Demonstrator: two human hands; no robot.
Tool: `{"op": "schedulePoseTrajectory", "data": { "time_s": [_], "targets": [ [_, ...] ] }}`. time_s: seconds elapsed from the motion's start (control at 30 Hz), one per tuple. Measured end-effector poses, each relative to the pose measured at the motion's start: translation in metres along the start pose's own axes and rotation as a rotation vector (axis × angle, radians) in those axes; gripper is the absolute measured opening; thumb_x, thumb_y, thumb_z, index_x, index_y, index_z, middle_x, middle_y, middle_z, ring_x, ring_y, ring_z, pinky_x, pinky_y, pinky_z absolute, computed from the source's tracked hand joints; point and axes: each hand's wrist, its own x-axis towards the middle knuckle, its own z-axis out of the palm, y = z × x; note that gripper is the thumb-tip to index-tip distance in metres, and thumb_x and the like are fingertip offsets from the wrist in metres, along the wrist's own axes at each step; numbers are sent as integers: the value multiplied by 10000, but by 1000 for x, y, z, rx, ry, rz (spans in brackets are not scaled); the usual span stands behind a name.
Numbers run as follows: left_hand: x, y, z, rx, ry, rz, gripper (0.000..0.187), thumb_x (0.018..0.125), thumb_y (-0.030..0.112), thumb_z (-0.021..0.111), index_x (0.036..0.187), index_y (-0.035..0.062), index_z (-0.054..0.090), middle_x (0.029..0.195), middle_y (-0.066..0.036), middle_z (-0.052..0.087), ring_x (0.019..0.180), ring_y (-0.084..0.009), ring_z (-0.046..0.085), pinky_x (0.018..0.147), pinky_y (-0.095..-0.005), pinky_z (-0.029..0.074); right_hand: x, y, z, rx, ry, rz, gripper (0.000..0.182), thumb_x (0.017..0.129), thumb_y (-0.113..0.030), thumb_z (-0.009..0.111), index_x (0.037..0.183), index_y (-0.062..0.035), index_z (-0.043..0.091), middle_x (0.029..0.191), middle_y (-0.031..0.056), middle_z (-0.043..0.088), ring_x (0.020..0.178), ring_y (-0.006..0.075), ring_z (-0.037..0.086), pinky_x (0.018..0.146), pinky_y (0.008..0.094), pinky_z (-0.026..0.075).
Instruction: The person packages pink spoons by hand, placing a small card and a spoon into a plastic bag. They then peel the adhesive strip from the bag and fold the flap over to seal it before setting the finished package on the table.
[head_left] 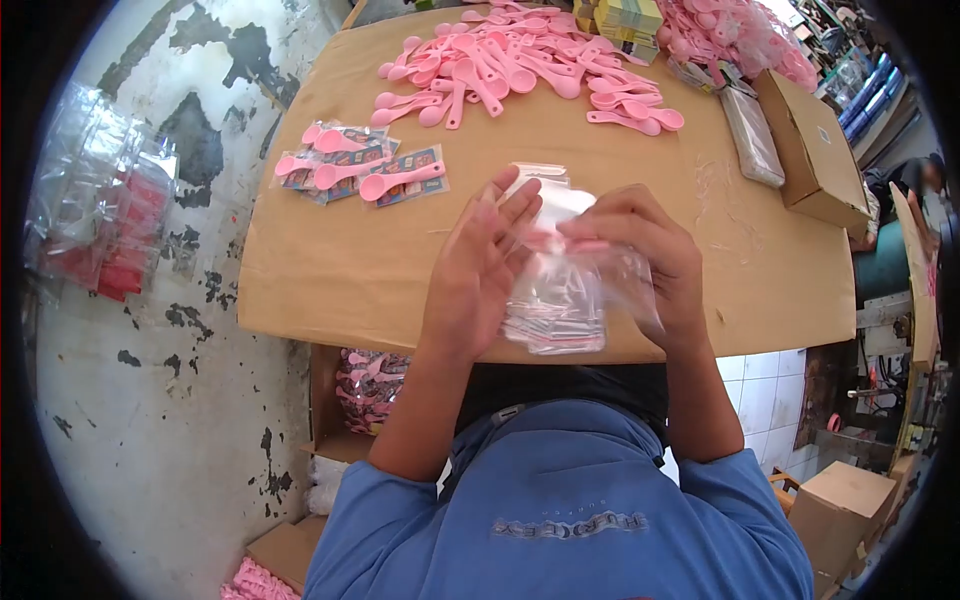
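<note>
Fingers stretched and palm turned inward, my left hand (482, 268) is open beside a stack of clear plastic bags (555, 325) near the table's front edge. My right hand (655, 250) is closed, its fingertips pinching a clear plastic bag (632, 285) with a pink band along its top. That bag hangs over the stack and is smeared by motion. Farther left lie several packed bags (412, 178), each with a pink measuring spoon and a printed blue card. A large heap of loose pink spoons (490, 65) covers the far part of the table.
Yellow packs (622, 20) stand at the far edge, beside a big bag of pink spoons (735, 40). A cardboard box (812, 150) and a plastic-wrapped bundle (750, 135) border the table's right side. Plastic bags (100, 200) hang on the left wall. Another person (915, 180) is at the far right.
</note>
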Motion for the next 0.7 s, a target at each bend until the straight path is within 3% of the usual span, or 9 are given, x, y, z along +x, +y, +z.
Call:
{"op": "schedulePoseTrajectory", "data": {
  "time_s": [0.07,0.1,0.23,0.33,0.4,0.5,0.53,0.63,0.7],
  "targets": [
    [-7,6,10,103,-148,21,589,1066,265,624,1542,-20,428,1512,-185,544,1327,-229,586,1105,-355,478,0,-8,2,31,84,197,415,873,-88,794,1282,-70,720,922,43,657,858,158,607,781,308,491],
    [-9,6,14,210,-195,42,572,1059,233,636,1529,-31,442,1511,-184,546,1331,-219,581,1103,-349,479,-2,-3,-1,64,9,227,539,921,-91,791,1421,-56,594,876,26,608,807,93,571,728,251,466],
    [-8,2,16,425,-225,106,425,1054,109,636,1440,-49,553,1353,-155,669,1198,-168,644,1040,-315,516,-10,4,6,259,-8,422,634,929,-44,788,1474,-55,463,872,13,619,789,62,559,704,238,456],
    [-12,-1,16,480,-142,106,417,1059,73,617,1459,-25,558,1239,-130,726,1069,-128,687,924,-272,556,-14,8,10,323,196,380,562,925,-49,784,1424,-57,528,969,51,671,820,99,605,708,261,476],
    [-16,0,20,530,-100,105,452,1058,66,613,1498,-6,536,1242,-128,730,1028,-118,699,877,-252,566,-10,5,4,-96,249,161,464,907,-46,785,1336,-58,609,1046,74,685,886,155,633,744,296,502],
    [-20,-7,38,567,-9,172,536,1052,48,607,1573,51,482,986,-40,733,798,-48,639,690,-214,515,3,0,0,-452,302,-117,337,861,-38,793,1187,-62,706,1128,93,689,983,247,642,802,353,527],
    [-21,-7,36,636,-40,163,578,1039,22,615,1591,47,448,1010,-54,736,827,-48,644,710,-206,511,7,-2,2,-525,315,-202,299,843,-35,796,1134,-63,734,1150,97,688,1015,278,640,822,373,533],
    [-22,-7,30,849,-106,164,672,1008,-28,635,1627,37,382,988,-43,705,824,-34,607,706,-190,469,13,-3,8,-637,316,-248,285,791,-23,804,1069,-60,755,1163,94,694,1049,309,625,850,407,533],
    [-24,-5,33,998,-107,189,680,998,-23,642,1626,38,389,849,31,628,707,-7,512,617,-189,398,14,1,10,-657,345,-277,301,775,-18,803,1069,-60,757,1165,90,698,1042,311,627,855,411,531]
  ]
}}
